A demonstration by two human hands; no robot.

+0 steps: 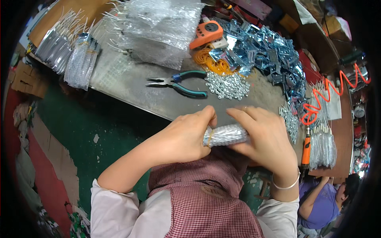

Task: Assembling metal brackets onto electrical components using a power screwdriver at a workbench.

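Observation:
Between my two hands, just off the table's front edge, is a bundle rolled in bubble wrap (228, 135), with a yellowish rubber band round its left part. My left hand (188, 137) is closed about the left end, thumb on top. The fingers of my right hand (265, 133) curl round the right end, which they partly hide. What lies inside the wrap I cannot make out. Beyond my hands, open-jawed long-nose pliers (176, 84) with teal handles rest on the metal table (139, 89), beside a heap of small shiny nuts (228, 85).
Yellow rubber bands (212, 61), an orange device (207, 35) and a pile of bluish metal brackets (270, 51) lie farther back. Bubble-wrap sheets (158, 31) are stacked left of them. Screws (289, 121), an orange air screwdriver (306, 150) and a person in purple (323, 204) are at right.

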